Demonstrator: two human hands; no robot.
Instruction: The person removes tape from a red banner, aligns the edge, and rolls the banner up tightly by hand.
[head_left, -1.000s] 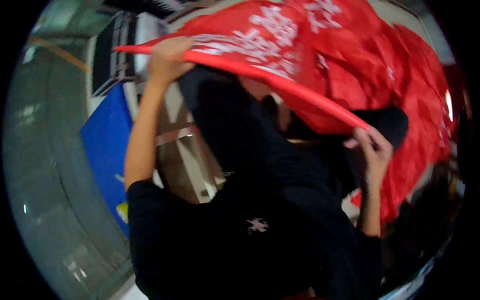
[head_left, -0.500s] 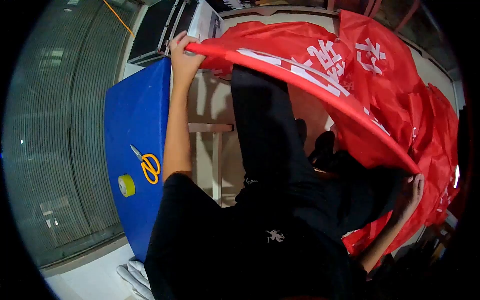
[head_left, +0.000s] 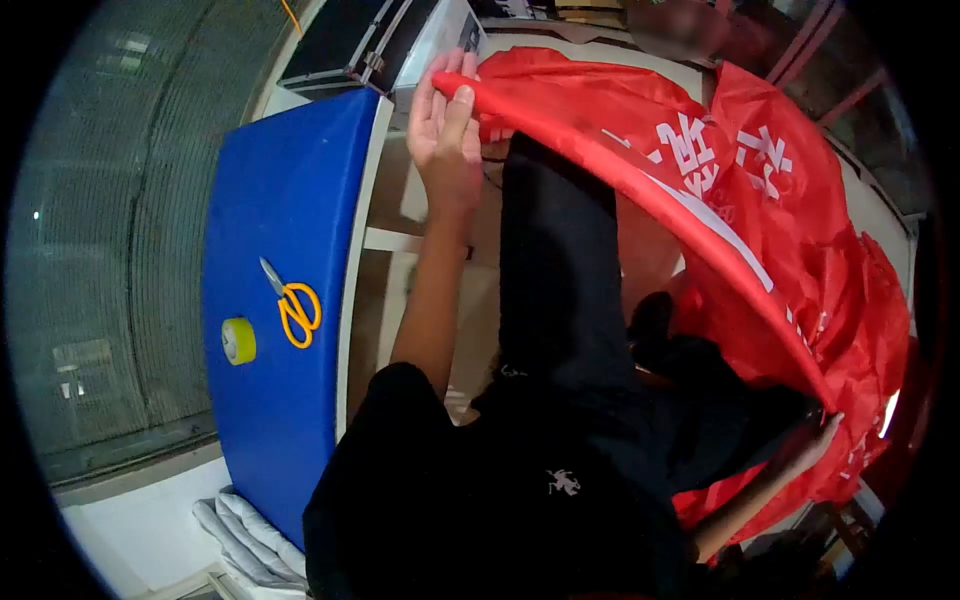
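Note:
A large red banner point(head_left: 570, 85) with white characters spreads over my legs and the floor, its near edge gathered into a long taut roll. At the upper end of that roll, my left hand point(head_left: 447, 140) holds the tip between thumb and fingers, palm turned up. My right hand point(head_left: 815, 448), partly hidden by the dark trousers, grips the roll's other end at the lower right. Between the hands the edge slants down to the right across my knees.
On the blue-topped table point(head_left: 280, 200) at left lie orange-handled scissors point(head_left: 292, 305) and a yellow tape roll point(head_left: 238, 341). A black case point(head_left: 345, 50) stands beyond it. Grey cloth point(head_left: 245, 540) hangs at the lower left. A ribbed shutter or window point(head_left: 110, 270) borders the left.
My left hand has turned from a closed grip to palm up, with fingers stretched more along the banner's end. My right hand appears slightly lower. The view has shifted.

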